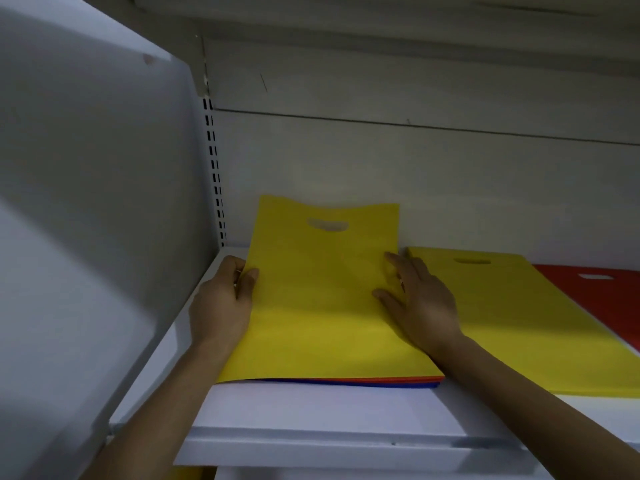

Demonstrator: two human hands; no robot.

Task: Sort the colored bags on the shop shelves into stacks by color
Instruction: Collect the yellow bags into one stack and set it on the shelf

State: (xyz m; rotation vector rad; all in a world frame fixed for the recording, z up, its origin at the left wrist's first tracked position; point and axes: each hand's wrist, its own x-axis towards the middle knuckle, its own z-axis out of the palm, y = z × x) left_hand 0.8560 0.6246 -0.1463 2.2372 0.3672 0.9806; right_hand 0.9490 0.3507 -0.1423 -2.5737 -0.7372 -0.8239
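Observation:
A yellow bag (322, 289) with a cut-out handle tops a mixed pile whose red and blue edges (381, 382) show at the front. My left hand (225, 299) pinches the yellow bag's left edge, thumb on top. The straight fingers of my right hand (415, 303) press flat on that bag's right side. To the right lies a separate stack of yellow bags (526, 323), and further right a stack of red bags (602, 296), cut off by the frame edge.
All bags lie on a white shop shelf (311, 410) with a raised front lip. A white side panel (86, 202) stands at the left, a slotted upright (214, 168) in the back corner, and another shelf hangs overhead.

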